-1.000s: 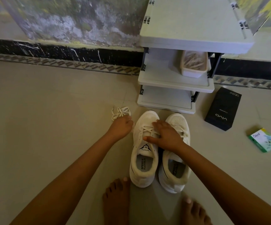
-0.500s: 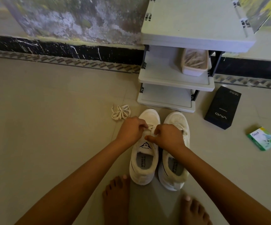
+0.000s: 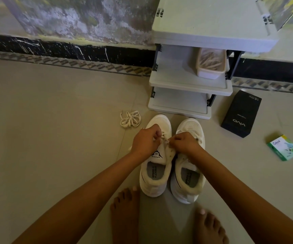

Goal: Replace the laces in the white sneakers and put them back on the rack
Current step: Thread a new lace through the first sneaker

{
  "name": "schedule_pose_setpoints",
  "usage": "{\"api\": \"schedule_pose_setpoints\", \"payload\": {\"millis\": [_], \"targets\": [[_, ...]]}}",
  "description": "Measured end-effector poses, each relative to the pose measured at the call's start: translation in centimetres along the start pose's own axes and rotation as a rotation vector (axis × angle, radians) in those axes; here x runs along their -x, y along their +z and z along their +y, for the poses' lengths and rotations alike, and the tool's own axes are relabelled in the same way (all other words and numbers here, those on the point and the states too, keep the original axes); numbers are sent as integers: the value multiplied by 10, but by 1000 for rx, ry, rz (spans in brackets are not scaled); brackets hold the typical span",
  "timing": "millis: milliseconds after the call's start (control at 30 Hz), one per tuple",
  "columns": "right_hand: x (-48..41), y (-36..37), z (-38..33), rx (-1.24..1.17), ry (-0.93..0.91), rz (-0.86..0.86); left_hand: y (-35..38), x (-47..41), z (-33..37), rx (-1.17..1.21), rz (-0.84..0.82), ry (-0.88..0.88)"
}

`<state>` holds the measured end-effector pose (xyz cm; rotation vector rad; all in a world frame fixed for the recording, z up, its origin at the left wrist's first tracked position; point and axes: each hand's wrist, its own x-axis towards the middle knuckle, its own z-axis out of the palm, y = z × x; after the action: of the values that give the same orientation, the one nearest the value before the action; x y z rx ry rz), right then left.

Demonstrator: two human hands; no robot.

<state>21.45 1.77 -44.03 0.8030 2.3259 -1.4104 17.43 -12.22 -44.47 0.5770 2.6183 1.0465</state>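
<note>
Head view: left hand (image 3: 145, 141) and right hand (image 3: 186, 144), each grip pinching the threaded cream lace (image 3: 164, 136) of the white fabric sneaker (image 3: 155, 180) on the person's left, probably to unlace it, on the floor (image 3: 54, 138) before the grey plastic rack (image 3: 181, 80), with a loose cream lace bundle (image 3: 130, 119) just beside.
</note>
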Motion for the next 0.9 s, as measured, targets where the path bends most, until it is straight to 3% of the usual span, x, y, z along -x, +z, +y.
{"api": "schedule_pose_setpoints", "payload": {"millis": [367, 533, 667, 767, 900], "targets": [[-3, 7, -6, 2, -16, -54, 5, -5, 5, -55, 16, 13], [-5, 3, -3, -69, -26, -99, 0, -6, -3, 79, -3, 11], [-10, 10, 4, 217, -234, 57, -5, -8, -8, 158, -100, 5], [-10, 13, 6, 353, -323, 88, -17, -12, -12, 75, -218, 17], [-8, -10, -7, 332, -326, 38, -39, -21, -21, -95, -429, -107]]}}
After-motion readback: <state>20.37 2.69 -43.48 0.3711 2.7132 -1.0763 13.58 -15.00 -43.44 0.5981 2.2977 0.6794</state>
